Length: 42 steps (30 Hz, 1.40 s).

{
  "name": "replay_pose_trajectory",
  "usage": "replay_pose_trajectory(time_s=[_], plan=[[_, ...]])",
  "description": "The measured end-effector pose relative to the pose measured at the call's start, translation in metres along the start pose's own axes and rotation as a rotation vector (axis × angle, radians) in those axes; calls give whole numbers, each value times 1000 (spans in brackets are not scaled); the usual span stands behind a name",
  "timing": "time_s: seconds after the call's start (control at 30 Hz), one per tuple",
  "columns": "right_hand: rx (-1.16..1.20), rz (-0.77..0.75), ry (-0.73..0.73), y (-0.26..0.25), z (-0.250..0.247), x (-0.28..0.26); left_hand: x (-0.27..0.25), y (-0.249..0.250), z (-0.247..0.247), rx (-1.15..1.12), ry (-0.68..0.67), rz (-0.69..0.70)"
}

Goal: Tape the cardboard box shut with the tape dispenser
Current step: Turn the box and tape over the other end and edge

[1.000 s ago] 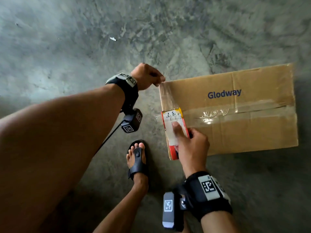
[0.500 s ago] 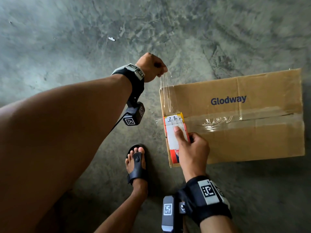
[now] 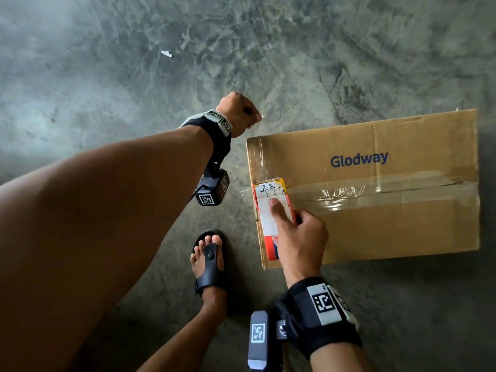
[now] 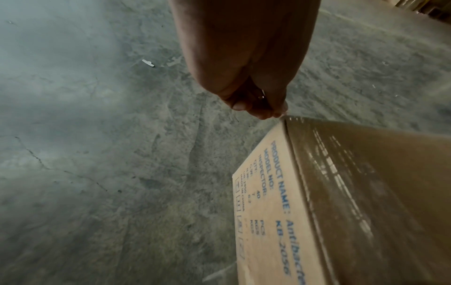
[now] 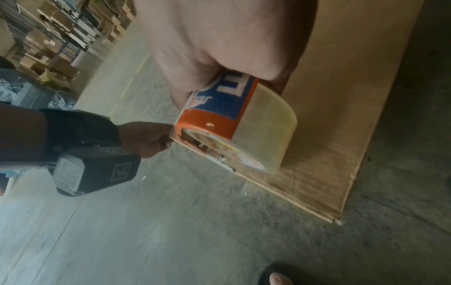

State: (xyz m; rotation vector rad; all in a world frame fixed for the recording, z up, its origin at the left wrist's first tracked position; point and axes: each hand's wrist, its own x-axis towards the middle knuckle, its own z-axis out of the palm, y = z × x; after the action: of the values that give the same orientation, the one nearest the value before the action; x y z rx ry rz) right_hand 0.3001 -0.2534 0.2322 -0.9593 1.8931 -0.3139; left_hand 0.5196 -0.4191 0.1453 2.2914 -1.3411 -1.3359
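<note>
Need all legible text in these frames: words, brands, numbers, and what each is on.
"Glodway": blue print on top of the box.
"PRODUCT NAME:", "MODEL NO:", "INSPECTOR:": blue print on the box's end face, left wrist view.
"KB-2050": same face, blurred, likely reading.
"40", "PCS", "KGS": same face, faint; the rest is unreadable.
Tape dispenser: red script and white letters, mostly hidden by the right hand, unreadable.
Wrist bands: square code markers only.

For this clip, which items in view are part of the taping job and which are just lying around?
Part of the job:
- cardboard box
- tape dispenser, held on the box by the right hand
- clear tape strip, its end pinched by the left hand

Lying about:
- white scrap on the concrete floor
- stacked shelves in the background
</note>
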Motion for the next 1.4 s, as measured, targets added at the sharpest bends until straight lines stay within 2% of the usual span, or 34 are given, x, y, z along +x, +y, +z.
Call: replay_pose_trajectory(time_s=[0.2,0.43,0.5,0.6,0.67,0.73,0.83,0.87,0.93,1.03,1.13,1.2,1.33,1.4], plan=[[-15,-12,28,0,3,-2,-7,-6,16,59,-24,8],[-11,-35,30,0,4,-2,-8,-14,20,19,-44,9],[-15,-41,46,1,5,-2,-7,-12,19,10,-14,-36],[-19,-45,57,2,7,-2,-5,-16,18,144,-13,-150],[-27,-50,62,2,7,-2,-9,-19,18,156,-5,-167],[-31,-55,65,2,7,-3,-17,-19,14,130,57,-123],[-35,-58,64,2,7,-4,-38,-11,9,46,151,43],[-34,-60,65,2,7,-4,-45,-9,8,42,121,108],[-45,-59,65,1,7,-4,-58,-9,7,95,-30,207],[-51,-53,62,-2,10,-4,-66,-11,10,229,-213,190],[-41,-39,49,-3,9,-5,-68,-1,11,362,-271,108],[-50,-20,49,-3,8,-4,-71,7,12,398,-230,141],[-51,-5,44,-4,4,-2,-93,7,19,512,-107,422],[-72,-11,27,-5,3,0,-104,1,23,586,-130,525]])
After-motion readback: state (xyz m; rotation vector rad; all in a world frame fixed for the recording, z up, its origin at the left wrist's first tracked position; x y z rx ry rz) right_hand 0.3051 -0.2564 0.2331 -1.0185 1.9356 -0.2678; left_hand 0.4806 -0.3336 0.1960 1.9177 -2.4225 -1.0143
